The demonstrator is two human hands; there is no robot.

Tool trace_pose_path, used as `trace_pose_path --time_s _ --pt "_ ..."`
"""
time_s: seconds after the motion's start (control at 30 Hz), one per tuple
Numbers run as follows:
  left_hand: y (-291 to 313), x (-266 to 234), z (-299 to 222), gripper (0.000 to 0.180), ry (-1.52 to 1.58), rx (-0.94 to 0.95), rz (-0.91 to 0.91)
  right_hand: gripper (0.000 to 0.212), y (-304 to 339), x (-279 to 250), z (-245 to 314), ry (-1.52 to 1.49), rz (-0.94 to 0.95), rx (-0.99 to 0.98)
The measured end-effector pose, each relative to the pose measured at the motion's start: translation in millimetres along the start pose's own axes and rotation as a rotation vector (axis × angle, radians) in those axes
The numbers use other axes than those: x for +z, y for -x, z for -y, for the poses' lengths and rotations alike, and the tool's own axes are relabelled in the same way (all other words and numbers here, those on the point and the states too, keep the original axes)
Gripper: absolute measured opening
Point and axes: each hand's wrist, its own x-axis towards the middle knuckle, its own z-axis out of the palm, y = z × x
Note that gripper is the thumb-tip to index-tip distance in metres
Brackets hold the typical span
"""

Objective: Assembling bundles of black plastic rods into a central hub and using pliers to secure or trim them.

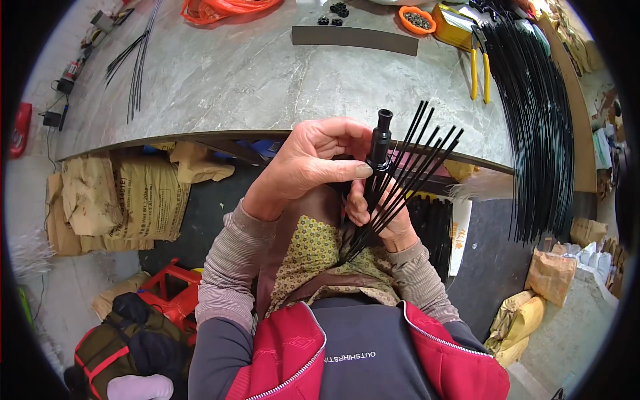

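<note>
My left hand (320, 157) pinches a black stepped tubular fitting (380, 143) between thumb and fingers, holding it upright over my lap. Right beside it, my right hand (393, 213) is closed round a bundle of thin black rods (413, 173). The rods fan out up and to the right, their upper ends spread apart, and their lower ends point down toward my lap. The fitting stands just left of the rods; whether it touches them I cannot tell. Part of my right hand's fingers is hidden behind the rods and the fitting.
A grey marble-patterned table (233, 80) lies ahead. On it are a dark flat strip (353, 40), yellow-handled pliers (480, 67), an orange bowl of small parts (417, 21) and a few loose rods (139, 67). A thick sheaf of black rods (533, 133) hangs over the right edge.
</note>
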Motion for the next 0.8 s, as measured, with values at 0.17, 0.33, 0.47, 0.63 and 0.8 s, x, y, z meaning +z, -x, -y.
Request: trace_pose_path --time_s 0.17,0.33,0.47,0.63,0.8 --pt "1 2 7 0.044 -0.13 0.116 0.024 0.036 1 3 0 0.021 0.04 -0.023" --pt "6 9 7 0.042 -0.206 0.178 0.0 0.033 2 11 1 0.032 0.021 -0.046" --pt "6 9 11 0.041 -0.287 0.267 0.029 0.029 3 8 0 0.054 0.016 -0.044" --pt "6 20 11 0.036 -0.389 0.337 -0.089 0.027 2 7 0 0.056 0.027 -0.047" --pt "15 30 5 0.04 -0.53 0.264 -0.111 0.028 4 8 1 0.101 0.032 -0.058"
